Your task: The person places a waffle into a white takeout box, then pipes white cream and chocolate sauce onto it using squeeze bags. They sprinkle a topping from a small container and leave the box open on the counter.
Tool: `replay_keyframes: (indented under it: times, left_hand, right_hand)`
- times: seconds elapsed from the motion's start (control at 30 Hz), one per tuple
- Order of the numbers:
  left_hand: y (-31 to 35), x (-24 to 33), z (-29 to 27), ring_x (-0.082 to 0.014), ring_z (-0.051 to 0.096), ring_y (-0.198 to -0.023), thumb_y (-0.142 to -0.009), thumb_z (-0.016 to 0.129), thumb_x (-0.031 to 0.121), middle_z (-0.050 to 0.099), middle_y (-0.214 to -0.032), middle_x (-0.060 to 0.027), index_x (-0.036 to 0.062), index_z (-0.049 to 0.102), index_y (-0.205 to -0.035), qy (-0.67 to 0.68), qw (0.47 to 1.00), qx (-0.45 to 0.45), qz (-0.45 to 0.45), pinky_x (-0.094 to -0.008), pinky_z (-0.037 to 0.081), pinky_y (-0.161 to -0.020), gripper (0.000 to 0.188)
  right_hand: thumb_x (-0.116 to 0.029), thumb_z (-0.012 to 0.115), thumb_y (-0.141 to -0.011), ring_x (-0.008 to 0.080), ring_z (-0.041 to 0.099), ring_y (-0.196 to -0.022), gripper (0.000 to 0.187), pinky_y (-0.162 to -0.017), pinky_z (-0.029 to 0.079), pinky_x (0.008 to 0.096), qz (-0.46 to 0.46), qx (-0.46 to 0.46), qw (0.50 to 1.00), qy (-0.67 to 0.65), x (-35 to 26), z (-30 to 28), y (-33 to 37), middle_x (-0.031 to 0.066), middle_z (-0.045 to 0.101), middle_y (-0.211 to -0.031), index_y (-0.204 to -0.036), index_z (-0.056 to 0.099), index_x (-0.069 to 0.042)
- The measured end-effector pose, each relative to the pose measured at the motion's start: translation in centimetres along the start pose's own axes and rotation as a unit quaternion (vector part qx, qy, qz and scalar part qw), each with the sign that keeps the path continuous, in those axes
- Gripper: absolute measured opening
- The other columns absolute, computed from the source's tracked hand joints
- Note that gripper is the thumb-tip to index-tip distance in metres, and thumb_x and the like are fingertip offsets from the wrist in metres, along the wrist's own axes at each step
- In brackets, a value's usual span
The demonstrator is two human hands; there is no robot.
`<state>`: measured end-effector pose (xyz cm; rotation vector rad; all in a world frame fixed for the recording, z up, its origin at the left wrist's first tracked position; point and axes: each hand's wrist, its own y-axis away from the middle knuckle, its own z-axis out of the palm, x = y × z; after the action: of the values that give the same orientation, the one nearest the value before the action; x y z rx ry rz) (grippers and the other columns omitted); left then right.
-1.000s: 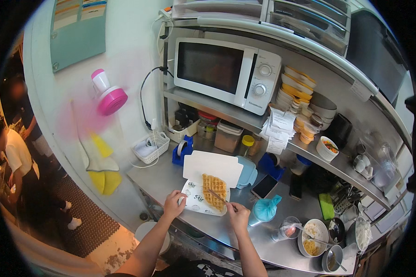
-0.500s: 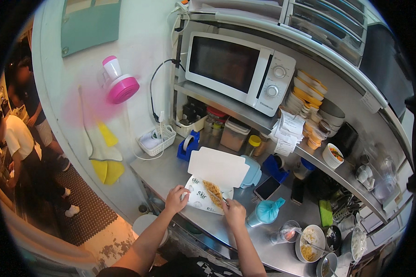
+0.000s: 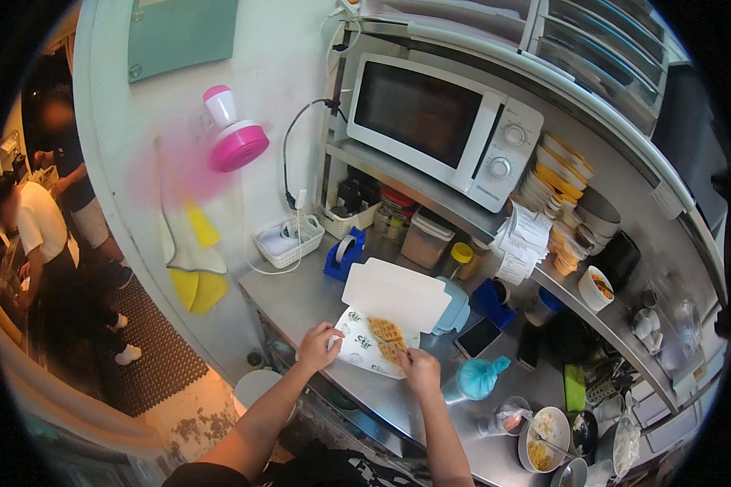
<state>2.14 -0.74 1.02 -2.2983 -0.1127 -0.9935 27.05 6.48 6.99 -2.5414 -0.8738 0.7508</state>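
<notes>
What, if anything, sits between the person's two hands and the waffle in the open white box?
Nothing visible does. The left hand rests on the printed paper liner at the open white box, and the right hand is at the waffle's near edge. The blue piping bag lies off to the right.

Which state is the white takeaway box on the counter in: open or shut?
Open: the white box has its lid tilted back, showing waffle pieces on printed paper inside.
</notes>
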Motion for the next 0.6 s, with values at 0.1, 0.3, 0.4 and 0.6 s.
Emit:
replay_keyframes:
  times: [0.1,0.3,0.4,0.6]
  left_hand:
    - [0.1,-0.3,0.7,-0.0327,0.058,-0.090,-0.078,0.064,0.017,0.059,-0.098,-0.0108,0.0132,0.066,-0.089,0.011,1.000,0.004,0.001,-0.0412,0.047,-0.080,0.012]
    - [0.0,-0.8,0.8,-0.0319,0.058,-0.093,-0.082,0.062,0.022,0.058,-0.100,-0.0106,0.0118,0.065,-0.090,0.029,1.000,-0.009,0.006,-0.0417,0.047,-0.080,0.013]
    - [0.2,-0.6,0.6,-0.0307,0.058,-0.092,-0.084,0.061,0.022,0.057,-0.099,-0.0095,0.0109,0.064,-0.090,0.000,1.000,-0.010,0.001,-0.0412,0.047,-0.080,0.013]
    - [0.1,-0.1,0.5,-0.0287,0.059,-0.091,-0.085,0.059,0.023,0.058,-0.098,-0.0073,0.0106,0.064,-0.089,-0.018,1.000,0.003,0.009,-0.0409,0.046,-0.081,0.014]
  right_hand:
    - [-0.024,0.068,-0.080,0.0314,0.062,-0.063,0.022,-0.059,0.049,0.0391,0.006,0.035,0.999,-0.040,0.4,0.1,0.1,0.0156,0.063,-0.071,-0.078,0.068,-0.002]
    - [-0.013,0.069,-0.079,0.0309,0.060,-0.057,0.017,-0.054,0.047,0.0383,-0.017,0.057,0.998,-0.036,-0.7,-1.0,0.6,0.0175,0.060,-0.065,-0.075,0.064,0.003]
    - [-0.009,0.069,-0.078,0.0302,0.060,-0.055,0.016,-0.051,0.046,0.0365,-0.050,0.079,0.994,-0.064,-1.4,-1.5,0.7,0.0169,0.059,-0.064,-0.075,0.063,0.005]
    - [-0.014,0.068,-0.078,0.0318,0.059,-0.056,0.017,-0.053,0.046,0.0396,-0.016,0.075,0.996,-0.052,-1.1,-1.6,1.1,0.0158,0.059,-0.063,-0.074,0.064,0.002]
